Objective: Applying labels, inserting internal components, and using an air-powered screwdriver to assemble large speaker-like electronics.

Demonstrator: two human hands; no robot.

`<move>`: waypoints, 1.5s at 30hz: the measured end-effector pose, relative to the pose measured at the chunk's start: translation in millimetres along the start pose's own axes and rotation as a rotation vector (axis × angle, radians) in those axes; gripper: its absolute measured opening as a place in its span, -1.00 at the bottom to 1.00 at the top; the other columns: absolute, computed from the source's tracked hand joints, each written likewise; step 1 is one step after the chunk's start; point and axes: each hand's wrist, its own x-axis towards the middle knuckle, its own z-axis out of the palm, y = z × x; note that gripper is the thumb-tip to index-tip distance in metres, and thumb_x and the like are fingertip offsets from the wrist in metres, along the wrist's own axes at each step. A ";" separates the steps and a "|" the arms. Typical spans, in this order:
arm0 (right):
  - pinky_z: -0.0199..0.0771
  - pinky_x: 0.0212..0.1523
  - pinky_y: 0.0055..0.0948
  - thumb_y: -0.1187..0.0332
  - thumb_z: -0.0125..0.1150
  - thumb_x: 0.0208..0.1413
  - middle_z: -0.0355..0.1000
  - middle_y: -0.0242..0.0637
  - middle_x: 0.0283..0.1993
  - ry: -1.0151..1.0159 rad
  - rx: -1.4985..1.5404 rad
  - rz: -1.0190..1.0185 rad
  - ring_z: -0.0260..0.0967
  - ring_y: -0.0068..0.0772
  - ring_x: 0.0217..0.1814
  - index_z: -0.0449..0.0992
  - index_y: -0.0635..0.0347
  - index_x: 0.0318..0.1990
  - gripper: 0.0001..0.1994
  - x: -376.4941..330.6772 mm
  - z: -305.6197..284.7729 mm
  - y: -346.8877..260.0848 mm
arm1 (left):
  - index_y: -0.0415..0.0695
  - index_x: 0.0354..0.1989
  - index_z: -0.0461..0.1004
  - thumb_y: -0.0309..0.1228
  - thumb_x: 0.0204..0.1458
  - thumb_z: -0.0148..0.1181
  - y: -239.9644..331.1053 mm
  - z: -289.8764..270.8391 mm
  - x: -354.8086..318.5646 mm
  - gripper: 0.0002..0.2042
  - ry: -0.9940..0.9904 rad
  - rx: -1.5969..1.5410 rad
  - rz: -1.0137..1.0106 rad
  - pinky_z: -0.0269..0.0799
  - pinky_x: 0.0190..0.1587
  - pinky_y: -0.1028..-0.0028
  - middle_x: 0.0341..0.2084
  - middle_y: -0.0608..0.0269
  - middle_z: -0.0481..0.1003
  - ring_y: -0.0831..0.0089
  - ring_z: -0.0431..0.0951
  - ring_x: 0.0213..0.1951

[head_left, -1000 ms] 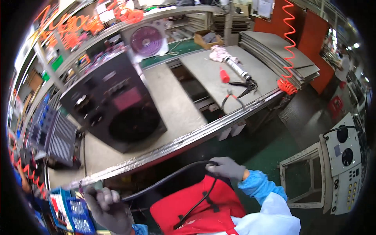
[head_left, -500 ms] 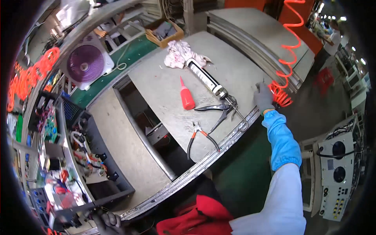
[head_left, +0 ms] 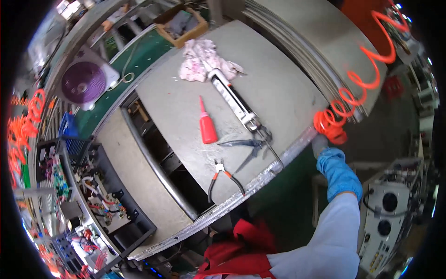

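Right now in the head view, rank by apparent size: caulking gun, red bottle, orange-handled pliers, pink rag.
1. caulking gun, longest.
2. pink rag, though it lies farther away.
3. red bottle and orange-handled pliers look alike; unranked.

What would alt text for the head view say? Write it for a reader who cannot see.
A right hand in a grey glove, blue cuff above it, reaches to the grey workbench edge beside a coiled orange hose. On the bench lie a caulking gun, a red bottle, pliers and a stained rag. The left hand is out of view.
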 end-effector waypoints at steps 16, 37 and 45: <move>0.49 0.04 -0.26 0.15 0.13 0.10 0.53 -0.24 0.02 -0.080 0.500 0.461 0.47 -0.22 0.10 0.59 -0.01 -0.01 -0.67 -34.6 28.4 124.8 | -0.01 -0.52 0.31 -0.35 0.13 -0.03 12.6 40.0 -12.1 -0.83 0.032 -0.062 -0.140 0.07 -0.72 0.54 -0.76 0.47 0.12 0.59 0.12 -0.75; 0.40 -0.20 -0.58 0.02 0.02 0.27 0.38 -0.43 -0.25 -0.612 2.183 -0.901 0.32 -0.64 -0.29 0.38 0.11 -0.06 -0.65 -545.5 -172.6 -339.1 | -0.10 -0.28 0.46 -0.02 0.23 -0.06 -36.2 -34.5 -67.4 -0.63 -1.306 0.077 -0.343 0.05 -0.64 0.63 -0.56 0.42 0.39 0.66 0.25 -0.63; 0.42 -0.40 -0.55 0.16 0.21 0.11 0.39 -0.38 -0.37 -0.122 2.144 -0.756 0.34 -0.58 -0.44 0.38 0.21 -0.08 -0.64 -643.0 -184.3 -391.9 | -0.05 -0.24 0.39 0.04 0.26 -0.10 -20.0 -103.8 -64.8 -0.62 -1.418 0.153 -0.124 0.16 -0.58 0.59 -0.60 0.45 0.33 0.67 0.26 -0.60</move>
